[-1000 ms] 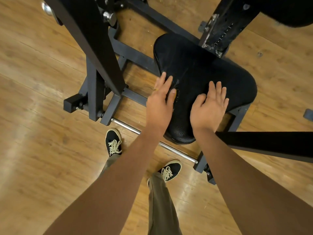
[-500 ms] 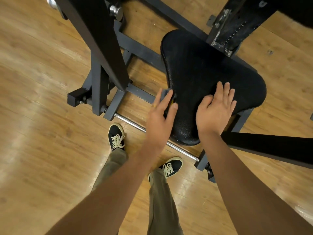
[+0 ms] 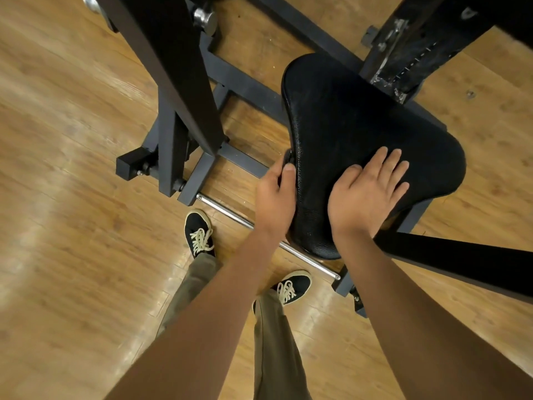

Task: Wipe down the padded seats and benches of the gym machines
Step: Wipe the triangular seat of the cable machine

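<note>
As I look down, my left hand grips the padded seat edge | right hand flat on it, fingers straight.

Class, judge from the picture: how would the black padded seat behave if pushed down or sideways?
Probably gives slightly: the padded seat looks cushioned under the flat right hand. Unlikely to slide or tip: it sits on a dark metal frame. Its pebbled cover likely offers grip where the left hand holds its edge.
</note>
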`<action>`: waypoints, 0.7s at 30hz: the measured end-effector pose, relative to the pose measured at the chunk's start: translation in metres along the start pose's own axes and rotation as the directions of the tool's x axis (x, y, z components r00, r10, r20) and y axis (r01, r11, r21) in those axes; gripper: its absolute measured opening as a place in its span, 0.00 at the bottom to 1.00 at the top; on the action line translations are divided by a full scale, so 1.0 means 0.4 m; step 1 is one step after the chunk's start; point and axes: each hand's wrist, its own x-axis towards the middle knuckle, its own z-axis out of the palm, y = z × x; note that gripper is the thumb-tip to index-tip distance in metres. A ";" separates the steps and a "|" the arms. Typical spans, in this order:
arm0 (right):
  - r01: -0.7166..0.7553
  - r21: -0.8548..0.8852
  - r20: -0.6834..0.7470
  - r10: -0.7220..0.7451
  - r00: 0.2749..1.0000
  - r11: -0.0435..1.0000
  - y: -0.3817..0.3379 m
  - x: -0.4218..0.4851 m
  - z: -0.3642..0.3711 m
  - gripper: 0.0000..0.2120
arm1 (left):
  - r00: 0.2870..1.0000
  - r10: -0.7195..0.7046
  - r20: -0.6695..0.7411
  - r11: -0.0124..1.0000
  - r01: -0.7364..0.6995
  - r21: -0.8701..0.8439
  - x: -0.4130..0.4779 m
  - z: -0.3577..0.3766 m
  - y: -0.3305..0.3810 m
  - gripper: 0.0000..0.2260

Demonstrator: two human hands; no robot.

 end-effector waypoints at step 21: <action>-0.001 -0.054 -0.011 0.000 1.000 0.999 -0.007 0.003 0.001 0.29 | 0.996 -0.049 -0.072 0.938 0.021 -0.345 0.107 0.038 0.028 0.19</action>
